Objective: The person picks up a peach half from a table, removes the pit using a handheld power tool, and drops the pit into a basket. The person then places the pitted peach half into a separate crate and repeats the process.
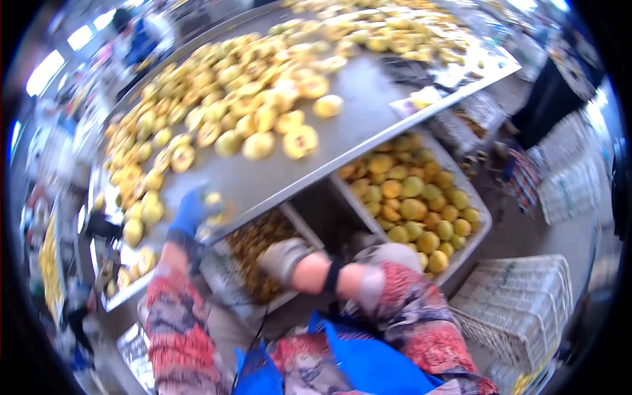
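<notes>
My left hand (191, 212), in a blue glove, is over the near edge of the metal table (250, 181). Yellow fruit pieces (215, 204) are at its fingertips, blurred by motion, so its grip is unclear. My right hand (284, 259), in a grey-beige glove, is above a crate of small brown pits (253, 247); its fingers are hidden or smeared. Halved yellow fruits (300, 141) with brown centres are heaped across the table. Right of my right hand, whole yellow-green fruits (413, 208) fill a white bin (486, 227).
White woven crates (520, 303) stand at the lower right, others (569, 184) farther back. A dark object and papers (421, 99) lie near the table's right edge. One person (141, 43) is at the upper left; another, in dark clothing (550, 102), is at the right.
</notes>
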`<state>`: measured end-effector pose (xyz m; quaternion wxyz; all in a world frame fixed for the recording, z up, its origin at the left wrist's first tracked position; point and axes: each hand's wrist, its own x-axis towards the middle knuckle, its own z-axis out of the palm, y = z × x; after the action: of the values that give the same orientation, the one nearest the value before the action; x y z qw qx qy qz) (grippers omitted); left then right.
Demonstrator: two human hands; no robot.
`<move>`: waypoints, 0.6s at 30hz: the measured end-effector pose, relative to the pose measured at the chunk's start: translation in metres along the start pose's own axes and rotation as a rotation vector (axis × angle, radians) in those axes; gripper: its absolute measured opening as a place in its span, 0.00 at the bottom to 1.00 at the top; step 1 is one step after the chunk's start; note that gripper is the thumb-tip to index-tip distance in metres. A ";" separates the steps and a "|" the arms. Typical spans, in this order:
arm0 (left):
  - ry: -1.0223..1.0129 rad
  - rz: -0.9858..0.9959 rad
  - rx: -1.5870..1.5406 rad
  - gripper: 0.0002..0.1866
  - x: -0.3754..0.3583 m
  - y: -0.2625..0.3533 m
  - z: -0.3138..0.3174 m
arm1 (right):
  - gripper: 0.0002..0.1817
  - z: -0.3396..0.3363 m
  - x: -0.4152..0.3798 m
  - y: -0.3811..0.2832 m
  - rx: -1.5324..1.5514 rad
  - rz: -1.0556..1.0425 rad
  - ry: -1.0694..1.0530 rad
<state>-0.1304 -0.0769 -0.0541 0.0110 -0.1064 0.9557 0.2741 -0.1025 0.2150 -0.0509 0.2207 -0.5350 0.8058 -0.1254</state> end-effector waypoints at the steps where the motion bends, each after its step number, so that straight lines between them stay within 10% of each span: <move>1: -0.032 -0.140 -0.426 0.31 -0.013 0.004 -0.015 | 0.10 -0.033 -0.010 -0.005 0.064 0.071 -0.002; 4: 0.036 -0.104 -1.262 0.29 -0.058 0.033 -0.030 | 0.08 -0.031 -0.004 0.006 0.182 0.052 0.276; 10: 0.033 -0.137 -1.835 0.34 -0.102 0.096 -0.018 | 0.23 -0.049 -0.001 -0.014 0.568 0.033 0.350; 18: 0.209 -0.139 -1.781 0.29 -0.109 0.132 0.018 | 0.19 -0.036 0.007 -0.017 0.557 0.089 0.472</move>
<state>-0.0523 0.0630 0.0084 -0.1461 -0.1576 0.3766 0.9011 -0.1088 0.2005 -0.0132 0.1711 -0.3751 0.7920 -0.4503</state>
